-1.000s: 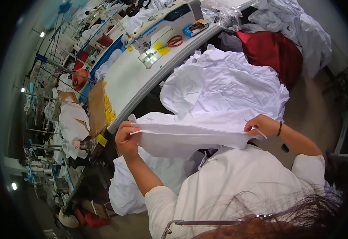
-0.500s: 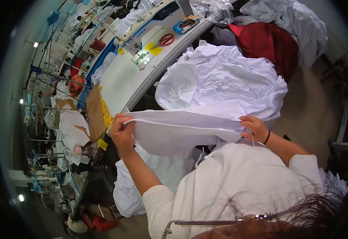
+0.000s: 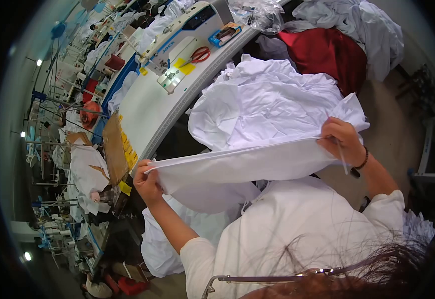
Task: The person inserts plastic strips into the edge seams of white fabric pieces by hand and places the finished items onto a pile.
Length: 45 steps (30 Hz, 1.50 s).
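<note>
A folded strip of white fabric [image 3: 242, 167] is stretched taut between my two hands, above my lap. My left hand [image 3: 147, 183] pinches its left end close to the sewing table's front edge. At the other end, the fingers of my right hand [image 3: 344, 139] are closed on the fabric, with a thin pale stick-like thing poking out below them. Just beyond the strip lies a big crumpled heap of white fabric [image 3: 272, 99]. More white cloth [image 3: 197, 224] hangs under the strip, beside my left forearm.
On the white sewing table [image 3: 147, 114] stands a sewing machine [image 3: 182, 32], with red-handled scissors [image 3: 197, 55] and a small blue box [image 3: 225, 35] near it. Dark red cloth [image 3: 322, 52] lies behind the heap. A cardboard piece [image 3: 112, 144] leans at the table's left end.
My right hand has moved outward and away from my body, pulling the strip straighter and tilting it up to the right. My left hand has dropped slightly, still gripping its end.
</note>
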Each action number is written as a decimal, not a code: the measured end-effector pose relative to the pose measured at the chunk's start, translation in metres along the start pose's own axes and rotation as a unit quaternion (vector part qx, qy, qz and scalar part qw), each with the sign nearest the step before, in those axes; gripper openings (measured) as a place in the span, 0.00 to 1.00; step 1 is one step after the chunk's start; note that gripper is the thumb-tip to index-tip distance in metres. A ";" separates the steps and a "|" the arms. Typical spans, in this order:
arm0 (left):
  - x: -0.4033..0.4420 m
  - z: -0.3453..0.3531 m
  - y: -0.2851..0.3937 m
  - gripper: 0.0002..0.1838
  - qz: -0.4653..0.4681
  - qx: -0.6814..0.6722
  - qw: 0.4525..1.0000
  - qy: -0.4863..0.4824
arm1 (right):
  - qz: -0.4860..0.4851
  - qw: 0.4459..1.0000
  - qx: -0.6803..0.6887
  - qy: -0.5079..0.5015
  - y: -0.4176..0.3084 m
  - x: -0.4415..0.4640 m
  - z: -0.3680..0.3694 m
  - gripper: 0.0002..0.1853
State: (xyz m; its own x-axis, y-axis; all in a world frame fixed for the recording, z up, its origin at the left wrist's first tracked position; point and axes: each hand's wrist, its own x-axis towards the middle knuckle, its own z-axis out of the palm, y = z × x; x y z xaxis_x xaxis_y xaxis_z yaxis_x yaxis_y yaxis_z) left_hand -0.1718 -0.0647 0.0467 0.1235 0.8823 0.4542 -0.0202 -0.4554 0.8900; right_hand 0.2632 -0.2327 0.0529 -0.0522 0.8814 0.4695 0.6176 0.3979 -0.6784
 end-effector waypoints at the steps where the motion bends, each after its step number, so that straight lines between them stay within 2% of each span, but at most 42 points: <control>1: -0.003 0.001 -0.005 0.05 -0.024 -0.011 1.000 0.000 | 0.016 1.000 0.017 -0.009 0.005 0.001 0.006 0.10; 6: -0.022 -0.014 -0.023 0.05 -0.034 -0.011 0.999 0.008 | 0.042 0.998 0.042 -0.004 0.016 0.003 0.024 0.10; 14: -0.024 -0.020 -0.028 0.05 -0.061 -0.010 0.998 0.009 | 0.001 1.000 -0.022 0.007 0.020 0.012 0.029 0.11; 24: -0.020 -0.023 -0.043 0.05 -0.064 -0.042 0.997 0.017 | 0.011 0.999 -0.047 0.013 0.022 0.013 0.032 0.12; 27: -0.020 -0.024 -0.045 0.05 -0.065 -0.056 0.996 0.023 | 0.035 0.998 -0.043 0.014 0.020 0.014 0.035 0.10; 29: -0.021 -0.024 -0.048 0.05 -0.071 -0.063 0.995 0.032 | 0.065 0.996 -0.002 0.059 0.021 0.016 0.040 0.08; 31: -0.022 -0.024 -0.051 0.05 -0.066 -0.078 0.994 0.022 | 0.052 0.997 -0.025 0.042 0.019 0.017 0.038 0.07; 32: -0.021 -0.019 -0.049 0.05 -0.065 -0.063 0.995 0.031 | 0.039 0.998 -0.050 0.026 0.019 0.020 0.037 0.06; 33: -0.023 -0.020 -0.047 0.06 -0.119 -0.058 0.990 0.054 | 0.032 0.997 -0.062 0.027 0.021 0.019 0.035 0.06; 35: -0.020 -0.008 -0.045 0.09 -0.115 -0.010 0.989 0.092 | 0.017 0.996 -0.083 0.023 0.027 0.018 0.032 0.06; 36: -0.017 -0.002 -0.038 0.11 -0.128 -0.040 0.988 0.077 | 0.019 0.995 -0.098 0.020 0.029 0.016 0.029 0.06; 41: -0.010 0.015 -0.027 0.14 -0.065 -0.095 0.993 0.023 | 0.035 0.995 -0.074 0.061 0.029 0.020 0.017 0.06; 45: -0.008 0.018 -0.012 0.14 -0.081 -0.133 0.988 0.000 | 0.031 0.996 -0.069 0.048 0.038 0.017 0.009 0.05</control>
State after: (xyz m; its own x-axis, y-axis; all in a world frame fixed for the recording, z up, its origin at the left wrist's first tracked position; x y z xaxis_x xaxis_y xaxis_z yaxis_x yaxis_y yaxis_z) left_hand -0.1550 -0.0685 0.0320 0.1465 0.9407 0.3059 -0.2609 -0.2616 0.9292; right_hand 0.2788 -0.2001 0.0306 0.0618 0.8721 0.4854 0.7191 0.2983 -0.6276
